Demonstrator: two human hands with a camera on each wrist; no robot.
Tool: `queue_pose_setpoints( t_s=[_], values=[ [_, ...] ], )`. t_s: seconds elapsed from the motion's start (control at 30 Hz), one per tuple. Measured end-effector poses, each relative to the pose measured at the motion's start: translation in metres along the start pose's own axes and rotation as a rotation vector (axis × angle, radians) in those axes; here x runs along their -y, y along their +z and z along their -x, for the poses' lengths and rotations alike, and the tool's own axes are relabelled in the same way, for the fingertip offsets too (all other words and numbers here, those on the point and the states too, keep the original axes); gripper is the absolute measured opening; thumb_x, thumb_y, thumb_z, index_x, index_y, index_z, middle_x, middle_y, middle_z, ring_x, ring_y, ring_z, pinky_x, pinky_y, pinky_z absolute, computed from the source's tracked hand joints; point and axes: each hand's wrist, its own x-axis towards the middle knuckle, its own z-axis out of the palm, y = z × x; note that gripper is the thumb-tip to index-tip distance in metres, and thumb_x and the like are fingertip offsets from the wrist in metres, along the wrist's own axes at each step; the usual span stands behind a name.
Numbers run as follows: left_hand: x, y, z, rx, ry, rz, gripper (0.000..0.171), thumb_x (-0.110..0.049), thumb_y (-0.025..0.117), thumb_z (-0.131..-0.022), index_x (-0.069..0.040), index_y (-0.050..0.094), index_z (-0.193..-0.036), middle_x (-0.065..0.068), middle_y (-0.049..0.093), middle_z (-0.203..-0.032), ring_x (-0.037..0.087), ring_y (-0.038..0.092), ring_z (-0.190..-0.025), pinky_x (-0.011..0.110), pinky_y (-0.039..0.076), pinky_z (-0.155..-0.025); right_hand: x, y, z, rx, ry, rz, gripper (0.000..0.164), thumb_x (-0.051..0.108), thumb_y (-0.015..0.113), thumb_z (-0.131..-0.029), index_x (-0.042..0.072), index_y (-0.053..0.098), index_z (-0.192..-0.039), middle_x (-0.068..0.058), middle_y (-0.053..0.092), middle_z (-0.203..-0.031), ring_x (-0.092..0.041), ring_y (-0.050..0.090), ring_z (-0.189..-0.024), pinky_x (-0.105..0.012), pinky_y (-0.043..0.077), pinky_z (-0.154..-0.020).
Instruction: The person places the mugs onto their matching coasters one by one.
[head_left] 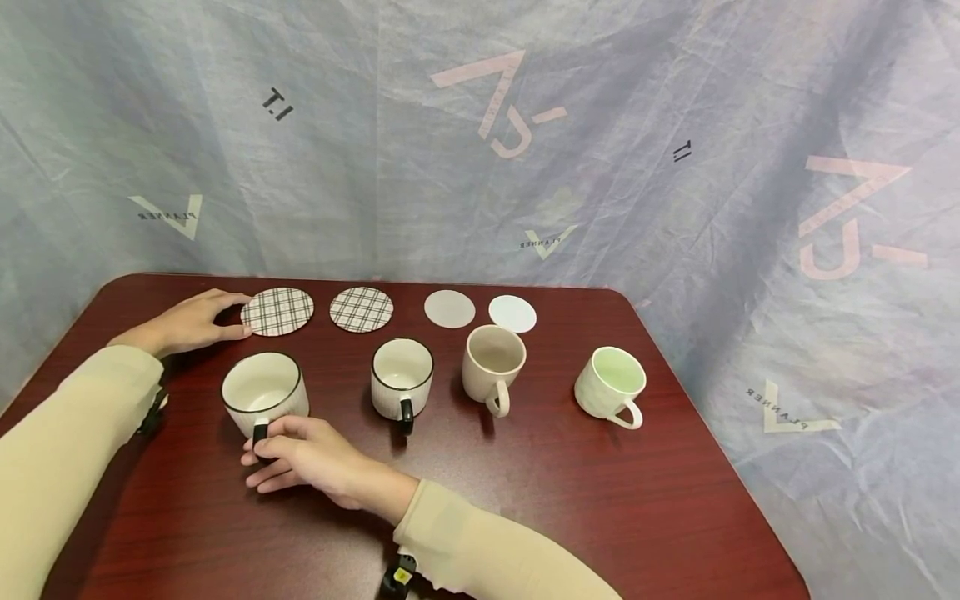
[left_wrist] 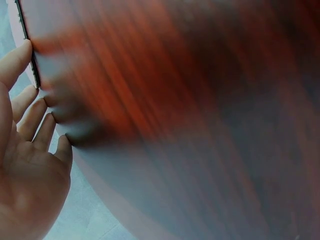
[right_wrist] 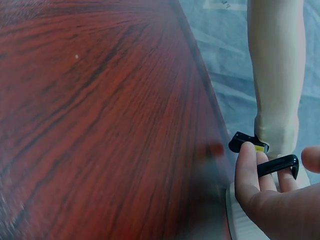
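Your left hand [head_left: 197, 323] is spread, thumb and fingers apart, its tips touching the left edge of the leftmost plaid coaster [head_left: 277, 312], which lies flat near the back of the table [head_left: 540, 500]. Your right hand [head_left: 315, 460] holds the black handle [head_left: 260, 433] of the leftmost black-rimmed mug [head_left: 266, 387] between thumb and fingers; you cannot tell how firmly. That mug is upright, just in front of the coaster.

To its right you have a smaller black-rimmed mug [head_left: 402, 379], then a beige mug [head_left: 487, 371] and, farther off, a mug with a green inside [head_left: 603, 387]. Behind them lie a second plaid coaster [head_left: 362, 309], a grey coaster [head_left: 450, 308] and a white coaster [head_left: 513, 313]. A printed curtain [head_left: 375, 167] hangs beyond the table.
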Motion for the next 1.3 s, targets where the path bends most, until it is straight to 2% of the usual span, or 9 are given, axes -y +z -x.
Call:
queue_pose_setpoints(
  t_s=[0.37,0.47,0.53,0.63,0.73,1.3],
  values=[
    [0.0001,0.0013,0.0001,-0.007,-0.001,0.016,0.078,-0.037,0.07,-0.103,0.01,0.039,-0.156,0.041,0.032,-0.155,0.062,0.031,-0.142,0.079,0.028,-0.11,-0.0046,0.0022,-0.0027,-0.044,-0.017,0.004,0.007,0.007,0.061,-0.104,0.003,0.066,-0.105,-0.027,0.075,-0.114,-0.055,0.071,-0.108,-0.041,0.065,-0.084],
    [-0.0005,0.0014,0.0007,-0.011,-0.002,0.016,0.077,-0.036,0.07,-0.103,0.011,0.038,-0.156,0.041,0.032,-0.155,0.062,0.031,-0.142,0.079,0.027,-0.111,-0.0047,0.0028,-0.0024,-0.05,-0.024,0.003,0.005,0.008,0.062,-0.104,0.006,0.066,-0.102,-0.022,0.077,-0.109,-0.047,0.075,-0.101,-0.036,0.065,-0.08],
    [-0.001,0.0014,0.0012,-0.012,0.0,0.014,0.077,-0.035,0.07,-0.103,0.011,0.038,-0.156,0.041,0.032,-0.155,0.062,0.031,-0.142,0.078,0.028,-0.11,-0.0045,0.0036,-0.0021,-0.055,-0.03,-0.001,0.006,0.008,0.062,-0.104,0.009,0.065,-0.099,-0.015,0.078,-0.102,-0.038,0.077,-0.092,-0.032,0.064,-0.077],
    [-0.0013,0.001,0.0016,-0.01,0.001,0.007,0.077,-0.035,0.07,-0.103,0.011,0.038,-0.156,0.041,0.033,-0.155,0.062,0.031,-0.142,0.078,0.028,-0.11,-0.0041,0.0052,-0.0013,-0.063,-0.034,-0.014,0.012,0.009,0.063,-0.104,0.012,0.063,-0.093,-0.005,0.076,-0.092,-0.022,0.075,-0.08,-0.026,0.062,-0.071],
    [-0.0012,0.0006,0.0016,-0.004,-0.002,0.0,0.076,-0.036,0.068,-0.104,0.011,0.038,-0.156,0.041,0.033,-0.155,0.062,0.032,-0.142,0.078,0.028,-0.11,-0.0039,0.0066,-0.0009,-0.071,-0.033,-0.026,0.015,0.009,0.063,-0.104,0.014,0.061,-0.089,0.0,0.073,-0.087,-0.015,0.071,-0.075,-0.023,0.06,-0.068],
    [-0.0011,0.0007,0.0015,0.002,-0.008,0.008,0.076,-0.036,0.068,-0.105,0.011,0.037,-0.156,0.041,0.032,-0.155,0.062,0.032,-0.141,0.078,0.028,-0.111,-0.0052,0.0094,-0.0013,-0.129,-0.027,0.027,0.016,0.009,0.065,-0.102,0.013,0.06,-0.088,-0.01,0.077,-0.092,-0.017,0.071,-0.074,-0.027,0.062,-0.07]
  ],
)
